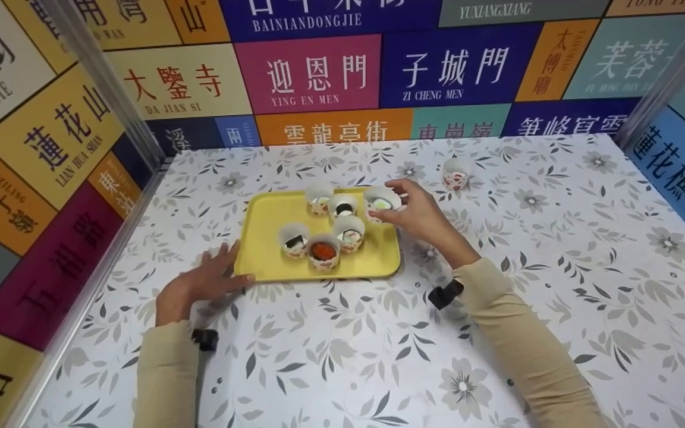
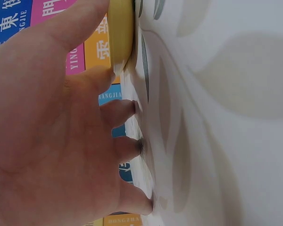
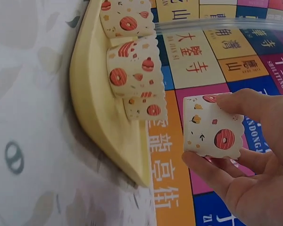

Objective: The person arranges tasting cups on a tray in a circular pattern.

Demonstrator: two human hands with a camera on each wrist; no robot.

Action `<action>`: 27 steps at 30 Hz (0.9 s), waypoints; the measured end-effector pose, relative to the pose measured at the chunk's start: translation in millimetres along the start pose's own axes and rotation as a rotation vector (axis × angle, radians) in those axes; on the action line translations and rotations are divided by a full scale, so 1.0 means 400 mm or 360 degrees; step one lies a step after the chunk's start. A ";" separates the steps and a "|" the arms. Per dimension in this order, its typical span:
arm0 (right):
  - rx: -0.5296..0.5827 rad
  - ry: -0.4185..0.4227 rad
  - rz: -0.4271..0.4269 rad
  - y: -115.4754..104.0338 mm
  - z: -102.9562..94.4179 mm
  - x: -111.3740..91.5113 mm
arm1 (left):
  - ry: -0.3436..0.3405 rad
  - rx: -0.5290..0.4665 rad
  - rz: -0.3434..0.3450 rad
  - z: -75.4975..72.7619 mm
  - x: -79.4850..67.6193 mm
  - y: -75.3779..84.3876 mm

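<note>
My right hand point(image 1: 417, 211) holds a paper baking cup point(image 3: 212, 126) printed with doughnuts, its thumb on one side and fingers on the other. Inside it sits a piece with a green centre point(image 1: 382, 204). The cup is raised off the yellow tray point(image 1: 265, 214), over its far right corner. At the tray's near left corner, my left hand point(image 1: 209, 276) touches the rim with its fingers spread; in the left wrist view the other fingertips point(image 2: 127, 147) rest on the table. Several similar cups stand on the tray, one with orange-red topping point(image 1: 323, 252), another with a dark-topped piece point(image 1: 295, 242).
One more paper cup point(image 1: 455, 175) stands on the table behind the tray, to the right. A flower-patterned cover point(image 1: 378, 356) lies over the table. Colourful sign-printed walls point(image 1: 307, 71) close in the back and sides.
</note>
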State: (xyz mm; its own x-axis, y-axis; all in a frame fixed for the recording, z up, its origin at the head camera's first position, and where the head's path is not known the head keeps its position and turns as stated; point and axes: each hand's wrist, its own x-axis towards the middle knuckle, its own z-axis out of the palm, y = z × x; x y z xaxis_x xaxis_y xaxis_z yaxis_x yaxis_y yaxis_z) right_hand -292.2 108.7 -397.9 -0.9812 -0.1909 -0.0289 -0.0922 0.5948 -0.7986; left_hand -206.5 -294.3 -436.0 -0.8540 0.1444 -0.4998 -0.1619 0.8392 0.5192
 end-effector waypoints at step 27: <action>-0.0217 -0.0376 -0.0414 -0.179 0.113 0.096 | -0.0013 -0.0011 -0.0003 -0.001 0.003 0.002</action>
State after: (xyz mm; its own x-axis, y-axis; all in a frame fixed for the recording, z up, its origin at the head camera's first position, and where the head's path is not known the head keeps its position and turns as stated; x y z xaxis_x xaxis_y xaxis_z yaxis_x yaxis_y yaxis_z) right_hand -315.6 23.5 -368.9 -0.8571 -0.5149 0.0139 -0.3707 0.5979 -0.7107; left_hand -207.6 -293.5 -435.9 -0.8497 0.1473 -0.5062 -0.1667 0.8359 0.5230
